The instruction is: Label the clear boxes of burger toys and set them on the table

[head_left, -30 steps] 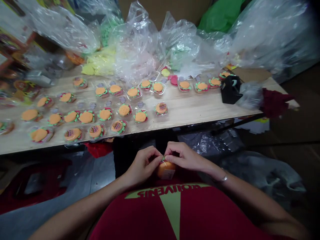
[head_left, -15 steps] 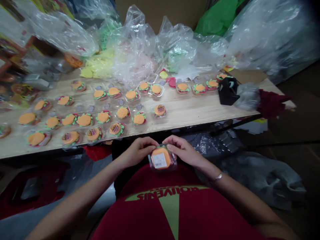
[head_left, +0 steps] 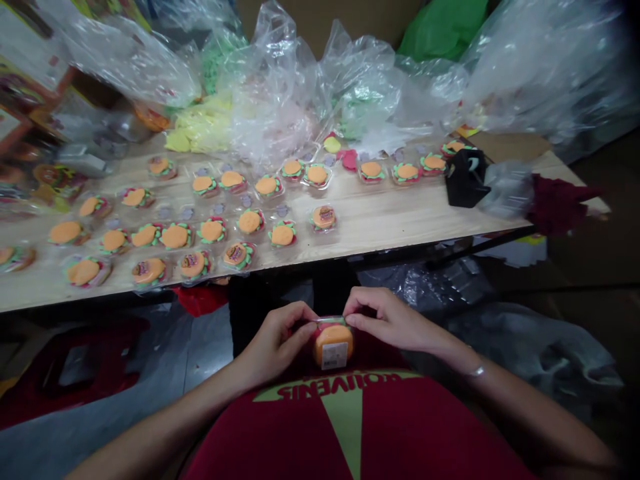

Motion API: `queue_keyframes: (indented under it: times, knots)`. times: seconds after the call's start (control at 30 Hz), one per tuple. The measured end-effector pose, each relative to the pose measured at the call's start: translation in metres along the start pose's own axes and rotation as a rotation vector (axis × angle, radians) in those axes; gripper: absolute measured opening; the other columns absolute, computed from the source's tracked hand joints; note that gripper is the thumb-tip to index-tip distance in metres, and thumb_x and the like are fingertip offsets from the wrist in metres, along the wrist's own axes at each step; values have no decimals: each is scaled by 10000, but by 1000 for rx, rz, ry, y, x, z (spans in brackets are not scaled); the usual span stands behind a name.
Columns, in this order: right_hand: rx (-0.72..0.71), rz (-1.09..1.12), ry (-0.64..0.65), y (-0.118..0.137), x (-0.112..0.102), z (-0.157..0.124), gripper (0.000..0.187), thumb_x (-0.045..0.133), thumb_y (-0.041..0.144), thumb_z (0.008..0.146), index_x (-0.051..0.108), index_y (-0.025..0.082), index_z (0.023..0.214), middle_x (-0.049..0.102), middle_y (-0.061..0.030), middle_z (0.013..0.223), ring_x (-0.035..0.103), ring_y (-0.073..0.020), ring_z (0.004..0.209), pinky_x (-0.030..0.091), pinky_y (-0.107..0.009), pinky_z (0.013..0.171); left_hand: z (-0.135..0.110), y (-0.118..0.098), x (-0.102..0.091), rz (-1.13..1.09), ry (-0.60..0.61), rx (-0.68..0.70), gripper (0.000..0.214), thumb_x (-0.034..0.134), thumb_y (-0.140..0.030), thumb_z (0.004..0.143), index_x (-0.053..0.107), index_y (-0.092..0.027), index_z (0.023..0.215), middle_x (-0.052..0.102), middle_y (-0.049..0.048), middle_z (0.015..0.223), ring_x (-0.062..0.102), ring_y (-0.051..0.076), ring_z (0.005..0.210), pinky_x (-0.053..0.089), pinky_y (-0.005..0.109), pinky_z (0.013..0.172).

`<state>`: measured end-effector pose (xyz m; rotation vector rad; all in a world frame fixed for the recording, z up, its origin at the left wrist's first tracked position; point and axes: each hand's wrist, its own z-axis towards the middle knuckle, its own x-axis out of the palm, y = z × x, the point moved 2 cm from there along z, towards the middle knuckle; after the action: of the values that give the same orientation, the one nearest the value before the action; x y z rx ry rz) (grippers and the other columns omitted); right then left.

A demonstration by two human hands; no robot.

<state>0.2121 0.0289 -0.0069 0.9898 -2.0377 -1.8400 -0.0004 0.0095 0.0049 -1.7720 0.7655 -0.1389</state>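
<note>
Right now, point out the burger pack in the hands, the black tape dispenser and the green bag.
burger pack [head_left: 333,343], head view, on its orange top above the white label.
black tape dispenser [head_left: 465,179], head view, on its black body.
green bag [head_left: 443,30], head view, on its crumpled middle.

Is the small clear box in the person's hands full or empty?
Full. The clear box holds an orange burger-shaped piece with a white label on it, gripped by the left hand and right hand.

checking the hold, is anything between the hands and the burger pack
Nothing visible: the left hand and right hand both pinch the burger pack directly at its top edge, above the lap, short of the table.
</note>
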Motion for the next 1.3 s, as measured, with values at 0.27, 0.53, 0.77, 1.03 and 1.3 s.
queue_keyframes:
  times: [0.27, 0.53, 0.77, 1.03, 1.3]
  knots:
    - [134, 144, -160, -16, 6, 9, 84, 562, 205, 811, 598, 162, 749, 591, -4, 669, 521, -115, 589, 381, -235, 525, 17, 10, 4, -224, -110, -96, 225, 514, -345, 866, 621, -156, 920, 627, 37, 871, 561, 164, 811, 446, 280, 724]
    - [157, 287, -316, -25, 3, 15, 124, 591, 272, 797, 581, 153, 766, 567, 11, 662, 511, -93, 523, 407, -227, 487, 28, 21, 18, -160, -200, 54, 806, 705, -385, 720, 270, -199, 1372, 546, 150, 1201, 578, 266, 1012, 462, 427, 869]
    - [137, 412, -452, -21, 16, 34, 183, 614, 330, 780, 559, 157, 756, 560, 18, 646, 510, -96, 518, 432, -236, 499, 52, 20, 22, 369, -396, 301, 643, 744, -321, 639, 529, -177, 1227, 427, 176, 1374, 363, 382, 1267, 254, 535, 1062]
    - [172, 529, -385, -41, 21, 31, 297, 595, 446, 802, 560, 177, 923, 621, -35, 825, 587, -126, 675, 469, -255, 592, 65, 36, 17, -1078, -254, -49, 462, 574, -382, 756, 508, -191, 1172, 639, 76, 1106, 615, 232, 973, 490, 365, 823]
    - [145, 566, -310, -44, 24, 32, 227, 633, 371, 775, 527, 170, 776, 557, 32, 665, 504, -80, 532, 406, -222, 520, 56, 36, -3, -1037, -25, -168, 348, 681, -244, 673, 604, -176, 1005, 684, 77, 1009, 656, 218, 852, 515, 323, 727]
